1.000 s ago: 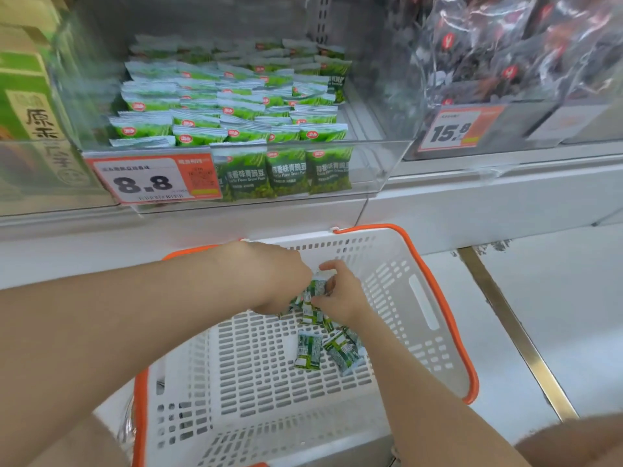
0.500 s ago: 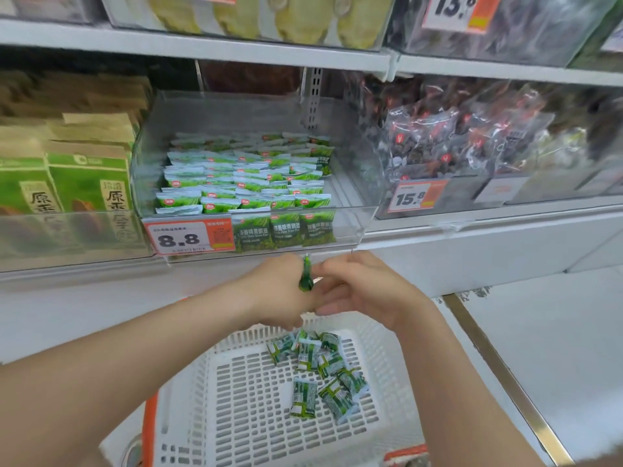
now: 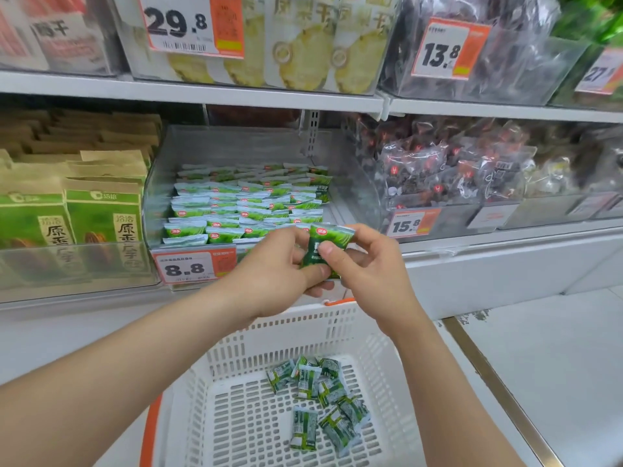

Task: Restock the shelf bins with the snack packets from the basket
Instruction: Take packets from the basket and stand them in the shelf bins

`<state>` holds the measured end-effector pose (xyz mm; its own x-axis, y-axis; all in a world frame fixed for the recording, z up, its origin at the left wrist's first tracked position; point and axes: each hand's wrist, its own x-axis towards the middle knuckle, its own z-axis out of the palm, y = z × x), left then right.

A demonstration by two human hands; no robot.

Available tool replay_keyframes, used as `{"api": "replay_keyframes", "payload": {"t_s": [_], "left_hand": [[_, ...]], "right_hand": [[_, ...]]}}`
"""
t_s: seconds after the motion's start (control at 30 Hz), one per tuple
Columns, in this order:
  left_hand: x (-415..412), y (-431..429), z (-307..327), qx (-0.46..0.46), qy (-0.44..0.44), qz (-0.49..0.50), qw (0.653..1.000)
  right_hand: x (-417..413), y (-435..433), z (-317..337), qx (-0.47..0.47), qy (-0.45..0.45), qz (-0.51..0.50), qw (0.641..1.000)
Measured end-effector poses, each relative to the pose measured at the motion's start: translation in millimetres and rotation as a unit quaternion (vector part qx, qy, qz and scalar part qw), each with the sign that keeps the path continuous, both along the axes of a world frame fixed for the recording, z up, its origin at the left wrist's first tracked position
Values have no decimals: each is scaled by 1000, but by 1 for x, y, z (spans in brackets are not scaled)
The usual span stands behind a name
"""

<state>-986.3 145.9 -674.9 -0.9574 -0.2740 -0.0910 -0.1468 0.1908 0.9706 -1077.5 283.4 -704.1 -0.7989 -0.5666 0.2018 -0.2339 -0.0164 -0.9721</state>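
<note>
far left, the kraft boxes (image 3: 101, 210) aren't the target; the clear bin (image 3: 236, 146) just right of them, w/ the 8.8 tag (image 3: 192, 268) on its front lip, is. it holds stocked pkts (image 3: 236, 210) in neat overlapping rows, logo edge up. l hand (image 3: 274, 276) has fingers curled round the lower part of the pkt (image 3: 332, 234); r hand (image 3: 372, 269) pinches the same pkt btwn thumb and fingers, so both are closed on it, just in front of the bin's lip and above the basket (image 3: 340, 326). prob a squaring-up step before placing: best to turn it logo-up to match the rows, lift it clear over the lip, then slot it into the front row w/o knocking the others flat. one pkt or a few stacked, can't tell. looks: small pillow pouch, glossy dark green, paler top w/ white crimped edge and red oval logo; thin film, so prob light and slippery. loose pkts (image 3: 320, 399) lie jumbled on the basket floor, a handful left. dark packs (image 3: 455, 170) fill the next bin to the right.
</note>
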Motion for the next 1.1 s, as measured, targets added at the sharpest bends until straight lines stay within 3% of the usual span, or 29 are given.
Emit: {"api": "replay_keyframes", "payload": {"t_s": [0.07,0.17,0.27,0.33,0.47,0.63,0.67,0.83,1.1], "left_hand": [[-4,-9,8,-186,40,45,981],[-13,-25,16,-394,91,117,907],[-23,-42,11,-569,57,81,816],[-29,-52,5,-625,-2,49,779],[-40,-69,-3,-582,-96,-53,806],[-47,-76,-3,-519,-142,-115,835],[-48,-76,-4,-518,-146,-117,835],[-49,-78,-8,-516,-138,-125,836],[-49,-79,-10,-519,-140,-120,834]], "right_hand": [[-3,-9,7,-55,28,-50,997],[-12,-24,21,-88,95,-148,980],[-42,-37,33,36,269,-208,940],[-70,-50,40,189,377,-212,881],[-111,-87,52,417,477,-190,750],[-132,-138,59,591,534,-116,593],[-136,-144,56,609,529,-108,581],[-154,-158,35,582,582,-126,554],[-163,-162,36,576,535,-101,610]]}}
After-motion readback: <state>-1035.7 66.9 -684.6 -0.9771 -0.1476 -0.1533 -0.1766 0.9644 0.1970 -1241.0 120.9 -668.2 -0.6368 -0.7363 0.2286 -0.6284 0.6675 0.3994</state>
